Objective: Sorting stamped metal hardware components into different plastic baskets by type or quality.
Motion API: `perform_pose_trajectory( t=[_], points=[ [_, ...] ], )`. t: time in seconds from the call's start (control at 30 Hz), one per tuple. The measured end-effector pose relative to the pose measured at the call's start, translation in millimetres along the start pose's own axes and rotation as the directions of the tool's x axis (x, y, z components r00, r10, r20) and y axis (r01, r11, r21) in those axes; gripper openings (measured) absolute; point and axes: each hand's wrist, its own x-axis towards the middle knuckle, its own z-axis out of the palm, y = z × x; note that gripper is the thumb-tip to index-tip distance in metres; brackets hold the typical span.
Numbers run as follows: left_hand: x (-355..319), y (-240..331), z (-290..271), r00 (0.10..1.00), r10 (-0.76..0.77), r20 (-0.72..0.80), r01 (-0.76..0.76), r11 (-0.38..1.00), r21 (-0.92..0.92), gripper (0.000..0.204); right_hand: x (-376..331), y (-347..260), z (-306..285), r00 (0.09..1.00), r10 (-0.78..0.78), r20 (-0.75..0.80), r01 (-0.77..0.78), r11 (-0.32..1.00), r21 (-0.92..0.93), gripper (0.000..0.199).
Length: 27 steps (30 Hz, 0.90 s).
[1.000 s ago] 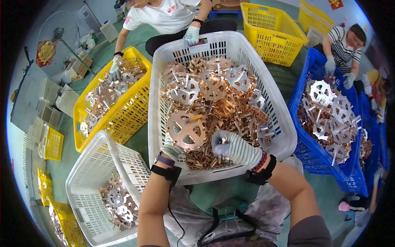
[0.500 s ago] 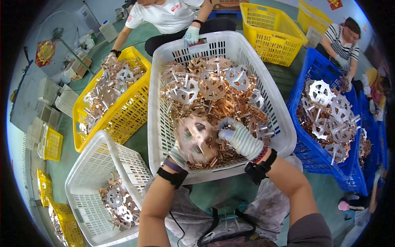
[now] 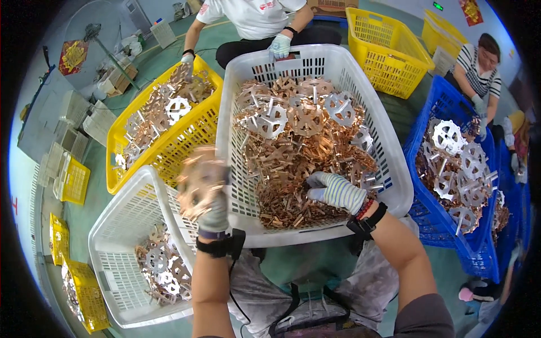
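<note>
My left hand (image 3: pixel 214 217), in a striped glove, is closed on a copper-coloured metal disc (image 3: pixel 200 177) with cut-outs, blurred by motion. It is over the left rim of the large white basket (image 3: pixel 360 222). My right hand (image 3: pixel 338 190), also gloved, is inside that basket with curled fingertips down at the small copper pieces (image 3: pixel 287 208); whatever they grip is hidden. Farther back in the basket lie several toothed metal discs (image 3: pixel 307 119) with silver pins, mixed with copper strips.
At the lower left stands a second white basket (image 3: pixel 112 281) holding similar discs. A yellow basket (image 3: pixel 163 163) of parts is beyond it, with a co-worker's gloved hand (image 3: pixel 187 58) at its far end. Blue baskets (image 3: pixel 428 208) of discs stand to the right, beside another person.
My left hand has carried the disc leftward, from above the large white basket to its left rim. My right hand has come away from the disc and stays low over the copper pieces.
</note>
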Motion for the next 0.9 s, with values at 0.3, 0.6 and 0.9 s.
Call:
perform_pose_trajectory(
  t=[0.3,0.6,0.9],
  points=[
    [-2.1,65.5,-31.9,0.947,-0.246,-0.206,0.058,0.762,-0.645,0.049,8.4,-6.3,3.6,0.999,-0.026,-0.034,0.027,1.000,0.002,0.037],
    [3.9,39.8,-1.4,0.960,-0.278,0.033,0.248,0.790,-0.560,0.047,105.4,-43.1,68.4,0.909,0.209,0.362,-0.212,0.977,-0.032,0.045],
    [15.9,38.7,-3.0,0.944,-0.327,0.051,0.293,0.757,-0.584,0.043,230.1,87.9,186.1,0.828,0.184,0.529,-0.300,0.943,0.143,0.068]
  ],
)
